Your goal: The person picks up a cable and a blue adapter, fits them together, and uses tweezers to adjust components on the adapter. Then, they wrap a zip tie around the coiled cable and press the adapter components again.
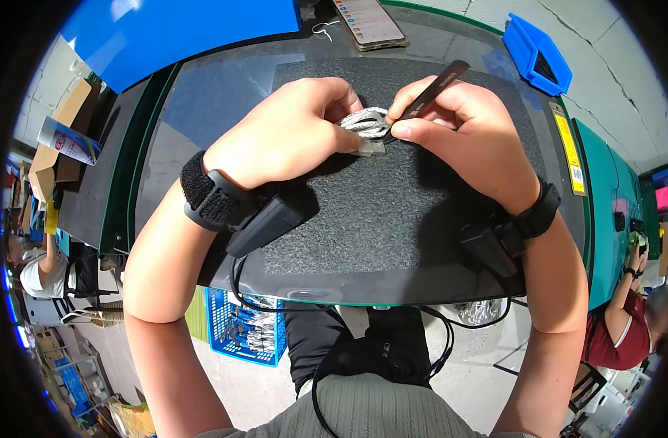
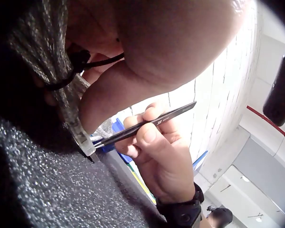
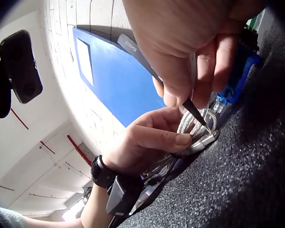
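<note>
A coiled silver braided cable [image 1: 367, 119] is held by my left hand [image 1: 283, 135] over the dark mat, thumb and fingers pinching the bundle near its plug. In the left wrist view a black tie [image 2: 61, 84] wraps the strands, and the pale plug [image 2: 80, 137] points down toward the mat. My right hand [image 1: 476, 131] grips black tweezers [image 1: 437, 86] between thumb and fingers, handle slanting up and away. In the right wrist view the tips of the tweezers [image 3: 194, 113] meet the end of the plug [image 3: 203, 142]. Part of the coil is hidden behind the left fingers.
A textured dark mat [image 1: 334, 233] covers the table's middle. At the back lie a phone [image 1: 370, 25] and a blue panel [image 1: 180, 36]; a blue bin [image 1: 536, 55] stands back right. Below the front edge is a blue basket [image 1: 215, 321] of cables. Black wires hang from both wrists.
</note>
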A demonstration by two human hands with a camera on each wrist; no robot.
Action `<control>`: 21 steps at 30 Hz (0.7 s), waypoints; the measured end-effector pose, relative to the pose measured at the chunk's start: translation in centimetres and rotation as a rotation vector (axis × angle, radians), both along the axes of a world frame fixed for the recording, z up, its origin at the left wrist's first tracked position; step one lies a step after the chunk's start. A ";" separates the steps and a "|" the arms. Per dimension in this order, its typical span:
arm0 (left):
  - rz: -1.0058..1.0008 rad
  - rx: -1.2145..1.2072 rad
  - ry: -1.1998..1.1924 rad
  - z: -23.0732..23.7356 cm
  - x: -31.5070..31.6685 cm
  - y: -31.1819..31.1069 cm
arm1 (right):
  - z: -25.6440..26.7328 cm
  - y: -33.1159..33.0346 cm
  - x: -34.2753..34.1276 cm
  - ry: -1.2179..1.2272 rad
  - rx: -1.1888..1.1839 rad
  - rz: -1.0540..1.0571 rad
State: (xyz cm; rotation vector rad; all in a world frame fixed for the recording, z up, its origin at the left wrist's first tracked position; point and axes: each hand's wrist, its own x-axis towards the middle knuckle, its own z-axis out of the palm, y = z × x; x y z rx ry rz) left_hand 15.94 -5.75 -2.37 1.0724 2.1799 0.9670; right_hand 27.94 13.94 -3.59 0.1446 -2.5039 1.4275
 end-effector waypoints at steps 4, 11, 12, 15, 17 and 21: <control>-0.012 -0.001 -0.005 0.1 0.0 -0.1 | 0.3 0.4 0.1 -0.031 -0.042 0.008; -0.011 -0.018 -0.020 0.2 0.1 -0.1 | 1.1 1.7 0.0 0.125 -0.341 -0.039; -0.015 -0.018 -0.021 0.3 0.1 -0.1 | 1.0 1.9 0.0 0.177 -0.391 -0.089; -0.034 -0.031 -0.005 0.3 0.1 -0.1 | 0.9 2.9 0.1 0.166 -0.387 -0.127; -0.052 -0.028 -0.010 0.1 0.0 -0.1 | 0.7 3.0 0.0 0.191 -0.408 -0.183; -0.089 0.009 -0.018 0.3 0.3 -0.2 | -0.1 3.8 -0.7 0.175 -0.560 -0.142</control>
